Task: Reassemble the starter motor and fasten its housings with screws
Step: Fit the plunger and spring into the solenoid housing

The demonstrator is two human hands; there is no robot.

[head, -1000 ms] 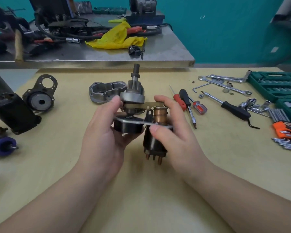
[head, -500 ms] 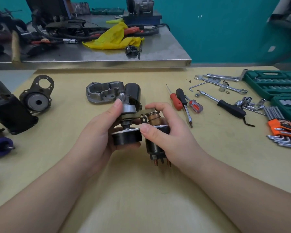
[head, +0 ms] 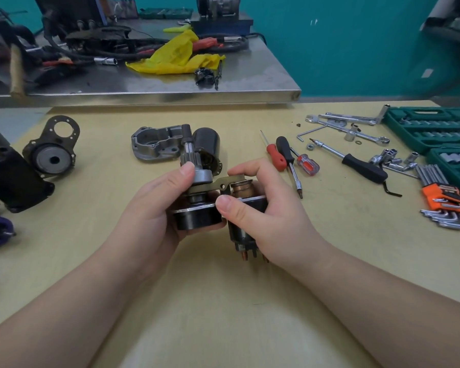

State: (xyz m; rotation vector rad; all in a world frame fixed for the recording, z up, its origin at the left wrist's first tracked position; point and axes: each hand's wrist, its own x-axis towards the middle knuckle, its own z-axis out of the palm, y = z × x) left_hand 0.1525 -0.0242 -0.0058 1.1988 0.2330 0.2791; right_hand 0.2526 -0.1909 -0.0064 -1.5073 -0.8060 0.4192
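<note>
I've got the starter sub-assembly [head: 197,208] held just above the surface [head: 223,301], centre of view — left hand [head: 154,205] with fingers curled round the black drive body and thumb on the pinion collar, right hand [head: 263,208] with fingers wrapped round the solenoid [head: 243,235], thumb on its flange. Risk as I judge it: the shift lever [head: 223,183] linking the two looks loosely seated, so pulling the hands apart or tilting could unhook it. The grey nose housing [head: 154,144] and screwdrivers [head: 284,155] lie beyond, untouched — no fastening yet.
</note>
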